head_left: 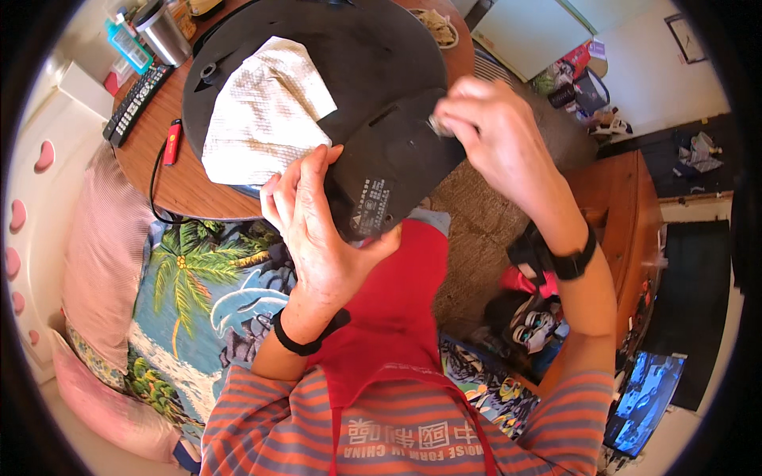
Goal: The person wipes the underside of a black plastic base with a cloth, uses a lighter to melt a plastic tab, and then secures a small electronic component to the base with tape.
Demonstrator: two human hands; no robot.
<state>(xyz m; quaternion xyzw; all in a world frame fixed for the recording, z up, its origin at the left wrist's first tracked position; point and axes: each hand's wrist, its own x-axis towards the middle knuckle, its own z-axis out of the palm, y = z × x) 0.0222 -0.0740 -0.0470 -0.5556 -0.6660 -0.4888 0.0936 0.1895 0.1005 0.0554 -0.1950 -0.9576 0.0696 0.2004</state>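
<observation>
A large round black appliance part (373, 59) lies tilted over the near side of the round wooden table. Its flat black panel (405, 163) with a pale printed label sticks out toward me. My left hand (317, 238) grips the near left corner of this panel, fingertips on top and thumb underneath. A crumpled white paper towel (266, 115) rests on the black part, beside those fingers. My right hand (484, 119) is at the panel's right edge, fingers pinched. Something small and pale shows at its fingertips, too blurred to name.
On the wooden table (190, 190) are a black remote control (136, 103), a red lighter (172, 143), a steel tumbler (163, 32) and a blue-green bottle (127, 46). A bowl (444, 28) stands beyond. A palm-patterned cover (186, 278) lies below left; a wooden cabinet (615, 190) is at right.
</observation>
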